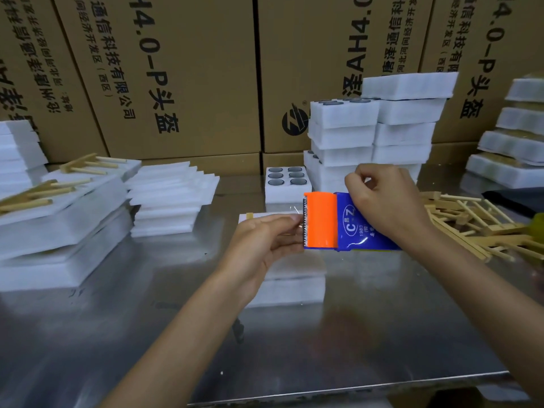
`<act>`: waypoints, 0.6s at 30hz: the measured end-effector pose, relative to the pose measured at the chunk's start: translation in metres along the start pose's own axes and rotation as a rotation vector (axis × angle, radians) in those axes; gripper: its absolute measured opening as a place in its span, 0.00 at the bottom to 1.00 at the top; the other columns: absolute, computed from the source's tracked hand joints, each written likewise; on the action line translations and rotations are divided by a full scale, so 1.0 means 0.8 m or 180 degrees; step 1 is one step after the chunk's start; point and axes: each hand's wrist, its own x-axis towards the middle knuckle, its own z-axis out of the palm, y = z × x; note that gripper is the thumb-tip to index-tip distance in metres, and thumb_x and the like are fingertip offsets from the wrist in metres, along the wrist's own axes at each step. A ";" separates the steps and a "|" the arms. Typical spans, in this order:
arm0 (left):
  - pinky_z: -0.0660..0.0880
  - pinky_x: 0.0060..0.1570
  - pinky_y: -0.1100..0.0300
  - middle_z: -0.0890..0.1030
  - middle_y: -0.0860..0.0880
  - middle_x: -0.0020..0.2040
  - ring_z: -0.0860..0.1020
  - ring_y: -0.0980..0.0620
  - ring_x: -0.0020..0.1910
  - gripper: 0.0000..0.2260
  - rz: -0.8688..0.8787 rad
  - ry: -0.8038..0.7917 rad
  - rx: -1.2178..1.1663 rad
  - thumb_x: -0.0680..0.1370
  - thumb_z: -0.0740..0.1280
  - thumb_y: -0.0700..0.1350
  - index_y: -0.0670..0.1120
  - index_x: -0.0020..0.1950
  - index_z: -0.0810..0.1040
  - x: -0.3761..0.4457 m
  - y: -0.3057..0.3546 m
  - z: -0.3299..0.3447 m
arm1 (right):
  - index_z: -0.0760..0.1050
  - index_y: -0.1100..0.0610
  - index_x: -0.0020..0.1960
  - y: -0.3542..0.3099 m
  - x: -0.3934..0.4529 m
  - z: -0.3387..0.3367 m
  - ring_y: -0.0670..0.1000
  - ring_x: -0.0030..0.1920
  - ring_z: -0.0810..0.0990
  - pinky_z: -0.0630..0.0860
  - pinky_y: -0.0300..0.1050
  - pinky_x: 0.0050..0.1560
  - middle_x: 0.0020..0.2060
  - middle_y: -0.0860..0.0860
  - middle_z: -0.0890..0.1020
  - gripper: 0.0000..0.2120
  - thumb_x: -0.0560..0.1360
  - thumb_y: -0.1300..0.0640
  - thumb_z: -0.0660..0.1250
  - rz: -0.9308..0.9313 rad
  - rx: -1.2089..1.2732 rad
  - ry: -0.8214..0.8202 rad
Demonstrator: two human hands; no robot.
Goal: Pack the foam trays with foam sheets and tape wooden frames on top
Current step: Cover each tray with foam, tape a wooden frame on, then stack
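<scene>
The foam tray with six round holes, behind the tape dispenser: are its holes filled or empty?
Filled, it seems: each hole in the foam tray shows a dark grey round face. What the pieces are, I cannot tell.

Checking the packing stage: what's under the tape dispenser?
A white foam tray stack on the metal table, a wooden frame piece at its far-left corner. Hands and dispenser cover the top's middle.

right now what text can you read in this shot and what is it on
"C Z" logo and "1983": blue and orange plastic tape dispenser, partly hidden by the right hand; smaller print below unreadable.
"4.0-P头盔": brown cardboard carton, printed sideways.
"AH4.0": brown carton behind the white foam tray stack.
"-P头盔": far right carton.
Smaller sideways Chinese company and address lines: too uncertain to quote.
</scene>
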 end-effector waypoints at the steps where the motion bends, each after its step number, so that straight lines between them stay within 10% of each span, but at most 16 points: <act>1: 0.83 0.46 0.56 0.85 0.41 0.43 0.84 0.48 0.41 0.07 -0.0024 -0.0008 -0.0014 0.77 0.69 0.38 0.42 0.43 0.87 0.000 -0.002 0.002 | 0.70 0.53 0.33 0.005 -0.001 0.002 0.44 0.29 0.73 0.63 0.41 0.31 0.25 0.46 0.73 0.16 0.78 0.51 0.60 0.0106 0.0073 -0.0073; 7: 0.82 0.40 0.58 0.85 0.40 0.42 0.85 0.46 0.41 0.04 -0.0448 -0.0112 -0.0078 0.77 0.69 0.36 0.37 0.46 0.84 0.009 -0.011 0.031 | 0.77 0.65 0.39 0.054 -0.006 0.000 0.54 0.34 0.82 0.70 0.44 0.35 0.31 0.56 0.82 0.20 0.78 0.50 0.61 0.1095 0.0712 -0.0908; 18: 0.83 0.42 0.57 0.85 0.39 0.43 0.86 0.45 0.42 0.08 -0.0959 -0.0420 -0.0347 0.78 0.64 0.34 0.36 0.46 0.83 0.024 -0.020 0.060 | 0.78 0.57 0.47 0.095 0.000 -0.004 0.58 0.47 0.83 0.77 0.53 0.55 0.45 0.59 0.84 0.17 0.82 0.48 0.57 0.2037 0.0567 -0.1989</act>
